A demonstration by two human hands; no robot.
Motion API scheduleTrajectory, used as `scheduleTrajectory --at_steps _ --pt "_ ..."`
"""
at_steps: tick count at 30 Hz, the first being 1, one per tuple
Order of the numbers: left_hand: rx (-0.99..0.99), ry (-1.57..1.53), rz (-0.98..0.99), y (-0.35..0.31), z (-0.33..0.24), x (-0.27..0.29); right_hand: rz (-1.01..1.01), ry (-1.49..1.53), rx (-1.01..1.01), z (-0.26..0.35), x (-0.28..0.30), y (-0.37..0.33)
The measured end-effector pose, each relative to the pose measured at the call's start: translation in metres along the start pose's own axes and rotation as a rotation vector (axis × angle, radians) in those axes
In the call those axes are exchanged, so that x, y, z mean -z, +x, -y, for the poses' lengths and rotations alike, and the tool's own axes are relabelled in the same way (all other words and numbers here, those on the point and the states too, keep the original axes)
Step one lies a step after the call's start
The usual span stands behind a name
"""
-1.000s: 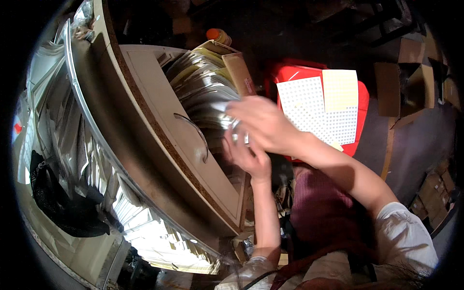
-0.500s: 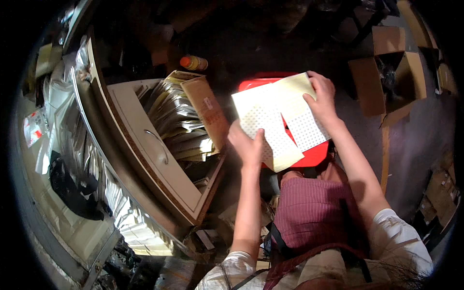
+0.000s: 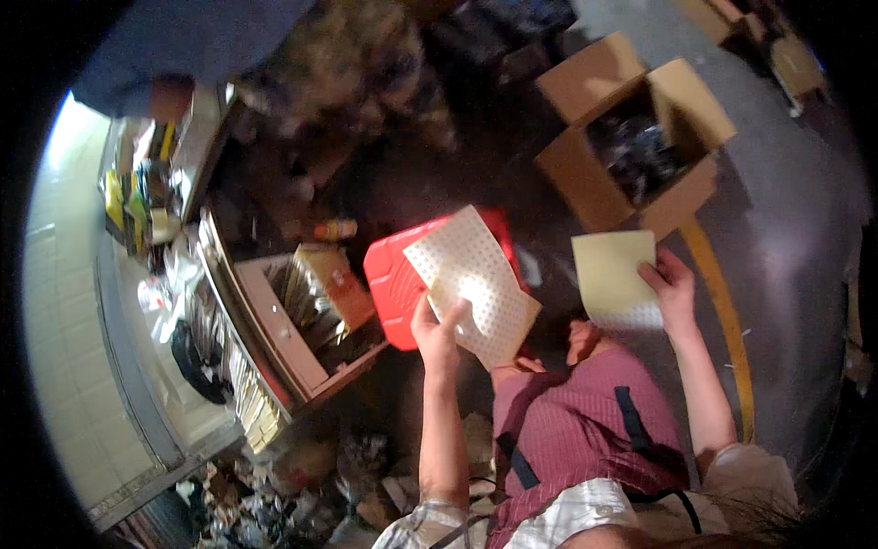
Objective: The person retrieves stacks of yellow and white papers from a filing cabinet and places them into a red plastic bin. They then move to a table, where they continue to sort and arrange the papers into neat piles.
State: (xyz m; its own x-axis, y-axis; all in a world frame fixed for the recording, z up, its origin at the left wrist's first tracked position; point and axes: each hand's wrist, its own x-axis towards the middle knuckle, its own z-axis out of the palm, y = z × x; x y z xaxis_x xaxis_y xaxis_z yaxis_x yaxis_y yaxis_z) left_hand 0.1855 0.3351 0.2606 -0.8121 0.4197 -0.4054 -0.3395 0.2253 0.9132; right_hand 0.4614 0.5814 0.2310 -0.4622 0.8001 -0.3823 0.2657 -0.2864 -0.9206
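Note:
My left hand (image 3: pixel 437 335) is closed on a sheet of small dots (image 3: pixel 485 274), pale and patterned in rows, tilted over a red plastic stool (image 3: pixel 391 274). Off to the right, my right hand (image 3: pixel 670 285) pinches a second, partly yellowish sheet (image 3: pixel 615 265) by its right edge; rows of dots show along its lower part. The two sheets are apart, with dark floor between them. Part of the stool top is hidden behind the left sheet.
An open cardboard box (image 3: pixel 631 146) with dark contents stands at the far right. To the left, a pulled-out drawer (image 3: pixel 288 320) holds packed papers and a brown envelope (image 3: pixel 334 284). A small orange-capped bottle (image 3: pixel 337 229) lies beyond it. A yellow line (image 3: pixel 722 311) curves along the floor.
The two sheets, overlapping before, are now separated. My right hand has moved right with one, while my left keeps the other. The view has swung toward the right.

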Motion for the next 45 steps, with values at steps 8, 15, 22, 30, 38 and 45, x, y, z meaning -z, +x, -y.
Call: scheduleTrajectory --at_steps 8,15,22,30,38,45 --pt "0.039 -0.032 0.542 -0.097 -0.125 -0.235 -0.109 0.554 -0.010 0.156 0.237 -0.127" --pt "-0.079 0.104 0.772 -0.130 -0.188 -0.410 0.036 0.293 0.271 0.207 0.278 -0.086" --pt "-0.062 -0.181 0.926 -0.138 -0.231 -0.605 -0.182 -0.124 0.349 0.263 0.402 0.009" --pt "0.060 -0.174 1.260 -0.118 -0.286 -0.840 -0.447 0.172 0.310 0.319 0.593 0.089" --pt "-0.036 -0.161 1.211 -0.111 -0.309 -1.043 -0.570 0.208 0.506 0.362 0.750 0.200" --pt "-0.129 -0.191 0.854 -0.081 -0.363 -1.125 -0.322 0.302 0.458 0.427 0.831 0.349"
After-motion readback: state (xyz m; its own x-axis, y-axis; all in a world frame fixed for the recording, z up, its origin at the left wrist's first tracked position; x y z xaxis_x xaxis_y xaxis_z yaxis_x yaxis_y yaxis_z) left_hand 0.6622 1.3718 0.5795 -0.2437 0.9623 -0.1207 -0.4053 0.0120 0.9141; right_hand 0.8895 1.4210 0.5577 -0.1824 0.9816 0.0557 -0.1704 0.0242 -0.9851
